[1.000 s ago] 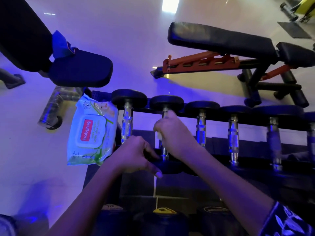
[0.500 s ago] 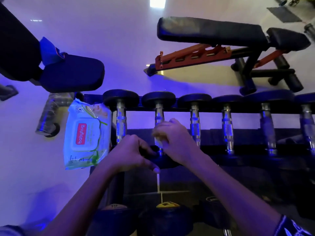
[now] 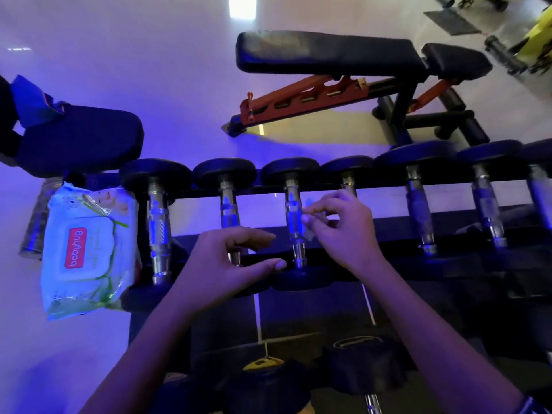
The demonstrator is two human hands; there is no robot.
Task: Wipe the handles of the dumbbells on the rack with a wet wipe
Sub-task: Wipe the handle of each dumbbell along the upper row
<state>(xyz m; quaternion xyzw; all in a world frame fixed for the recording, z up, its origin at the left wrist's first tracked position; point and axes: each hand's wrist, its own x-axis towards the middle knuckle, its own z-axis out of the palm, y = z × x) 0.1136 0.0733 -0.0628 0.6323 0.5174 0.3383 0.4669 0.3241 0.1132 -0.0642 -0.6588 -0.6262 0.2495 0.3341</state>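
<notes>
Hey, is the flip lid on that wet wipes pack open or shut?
Shut. The lid lies flat against the wet wipes pack, with no raised edge visible.

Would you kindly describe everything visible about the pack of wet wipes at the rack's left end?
The wipes pack is a white pouch with green leaf print and a closed flip lid bearing a red "babyhug" label. It lies face up at the left end of the rack, beside the leftmost dumbbell. Neither the left hand nor the right hand touches it.
</notes>
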